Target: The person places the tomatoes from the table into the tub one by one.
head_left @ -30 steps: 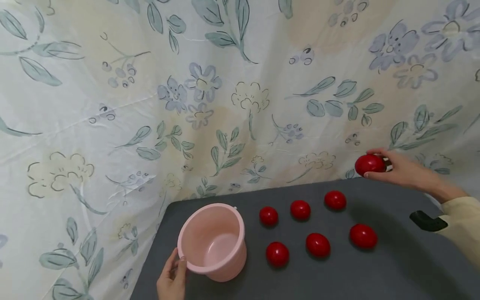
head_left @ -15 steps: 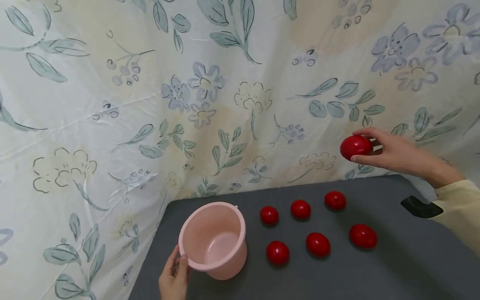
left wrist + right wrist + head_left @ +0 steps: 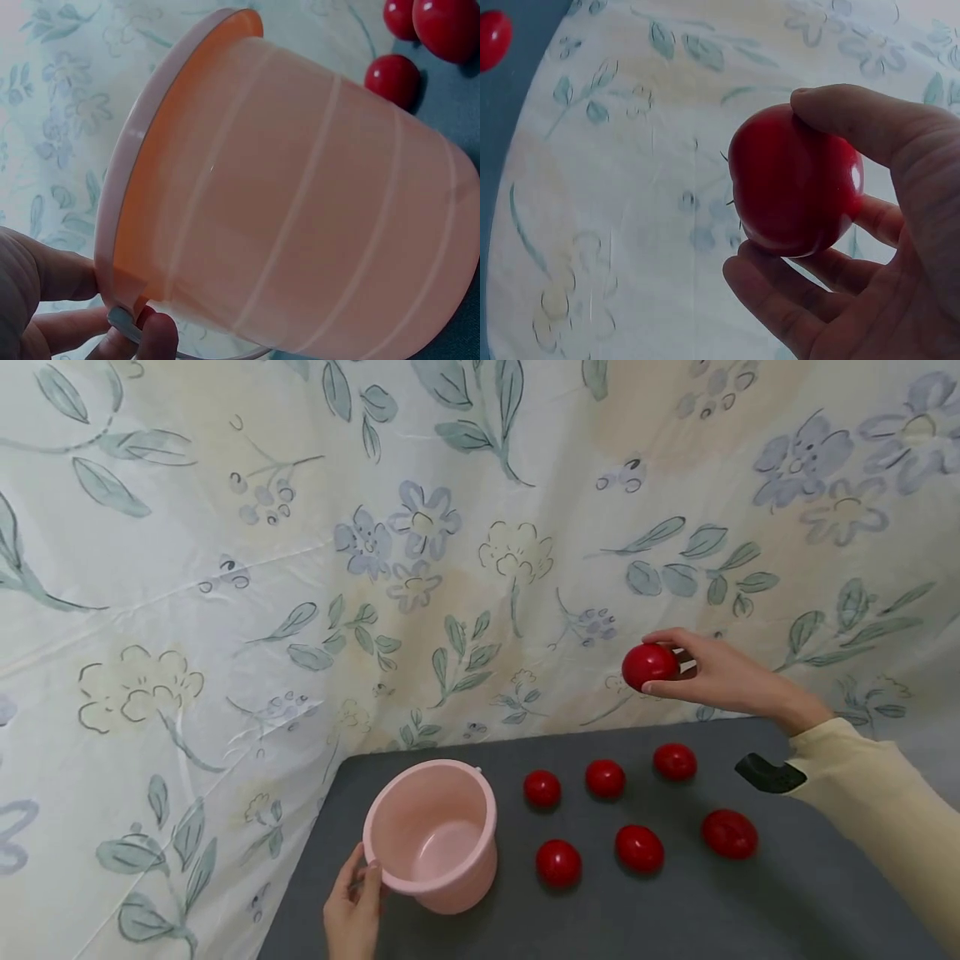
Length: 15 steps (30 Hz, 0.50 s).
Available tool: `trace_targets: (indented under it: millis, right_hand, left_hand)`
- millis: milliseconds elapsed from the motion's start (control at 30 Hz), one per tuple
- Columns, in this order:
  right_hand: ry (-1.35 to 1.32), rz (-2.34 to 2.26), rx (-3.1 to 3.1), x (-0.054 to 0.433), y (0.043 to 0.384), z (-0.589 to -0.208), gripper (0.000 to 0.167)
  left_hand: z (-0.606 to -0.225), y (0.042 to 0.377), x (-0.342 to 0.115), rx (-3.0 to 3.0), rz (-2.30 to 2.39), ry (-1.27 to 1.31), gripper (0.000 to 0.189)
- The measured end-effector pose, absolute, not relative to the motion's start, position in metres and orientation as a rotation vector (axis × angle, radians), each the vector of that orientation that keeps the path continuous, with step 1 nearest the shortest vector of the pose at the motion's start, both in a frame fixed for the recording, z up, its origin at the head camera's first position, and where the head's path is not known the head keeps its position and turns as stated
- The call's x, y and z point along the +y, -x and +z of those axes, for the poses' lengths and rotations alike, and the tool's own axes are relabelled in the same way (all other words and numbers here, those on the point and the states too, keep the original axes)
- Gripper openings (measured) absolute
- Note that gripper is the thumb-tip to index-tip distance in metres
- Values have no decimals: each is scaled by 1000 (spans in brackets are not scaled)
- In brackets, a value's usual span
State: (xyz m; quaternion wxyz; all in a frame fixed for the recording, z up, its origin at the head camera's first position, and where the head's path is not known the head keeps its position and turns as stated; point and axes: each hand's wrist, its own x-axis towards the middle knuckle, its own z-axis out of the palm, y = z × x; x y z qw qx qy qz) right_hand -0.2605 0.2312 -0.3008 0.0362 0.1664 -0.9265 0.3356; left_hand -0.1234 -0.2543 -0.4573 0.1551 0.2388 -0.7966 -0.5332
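My left hand [image 3: 354, 902] pinches the rim of a pink bucket [image 3: 459, 881] on the left part of the table. The left wrist view has the thumb at the rim and the fingers by the bucket's handle [image 3: 124, 324]. High over the table's back edge, my right hand [image 3: 708, 670] holds a glossy red tomato [image 3: 648, 668] between thumb and fingers. Thin dark sepal tips poke out from the far side of this tomato [image 3: 795, 184] in the right wrist view. The held tomato is to the right of the bucket and well above it.
Several more red tomatoes lie in two rows right of the bucket, among them a near one [image 3: 558, 864] and a back one [image 3: 675, 762]. The dark grey table [image 3: 600, 918] ends at a floral cloth [image 3: 480, 568] hanging behind it.
My right hand has carried the tomato to the left, rising a little first and then dipping slightly. The left hand keeps its grip on the bucket rim, and the other tomatoes stay in place.
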Motion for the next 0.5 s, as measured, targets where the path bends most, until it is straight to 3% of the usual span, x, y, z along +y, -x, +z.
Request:
trace_targets:
  millis: [500]
  right_hand:
    - [-769,1258,-2774,143,286,-300,67]
  left_hand:
    - [-457,123,-254,-2250,-1460,-612,45]
